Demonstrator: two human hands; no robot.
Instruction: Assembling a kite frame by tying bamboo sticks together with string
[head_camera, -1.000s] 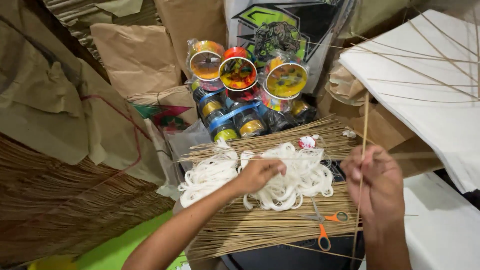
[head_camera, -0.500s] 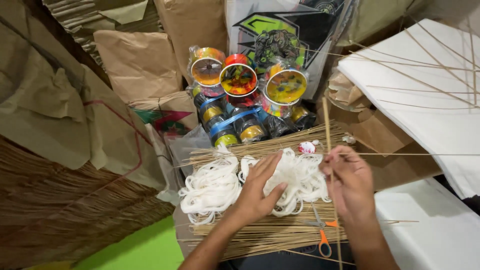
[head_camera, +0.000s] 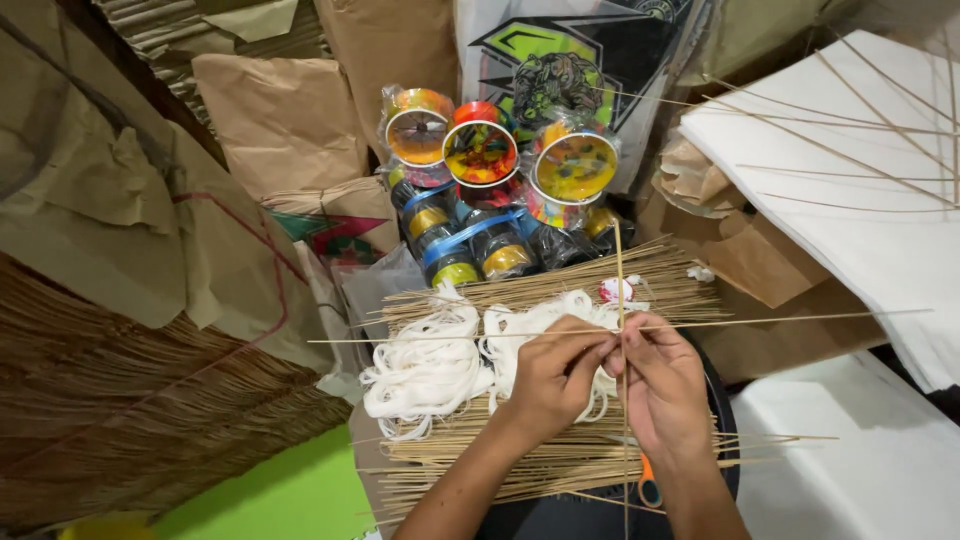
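Since the earlier frames your left hand (head_camera: 553, 375) has left the white string and come in to meet your right hand (head_camera: 660, 385), and the upright stick (head_camera: 620, 270) that your right hand carried alone now stands crossed over a second, level stick (head_camera: 760, 321).

From the head view, the only one here, both hands sit together at the crossing, just above the bundle of sticks (head_camera: 520, 470) in your lap. Your left grip is nearly closed, thumb and forefinger pinching the two sticks right where they cross. Your right grip is closed too, fingers curled round the upright stick just beside the crossing. The level stick runs far out to both sides; the upright one rises toward the string reels (head_camera: 480, 150) and drops past your right wrist.

To do this well, I would keep the pinch exactly on the crossing so neither stick can slide or twist, and keep the two square to each other while your fingers work. Press lightly: these sticks look thin and likely to bow or snap.

Both forearms come up from the bottom of the frame, wrists bent slightly inward, knuckles up, fingertips facing each other. The hanks of white string (head_camera: 430, 370) lie just left of your left hand, touching the bundle. The orange-handled scissors (head_camera: 648, 485) peek out under your right wrist.
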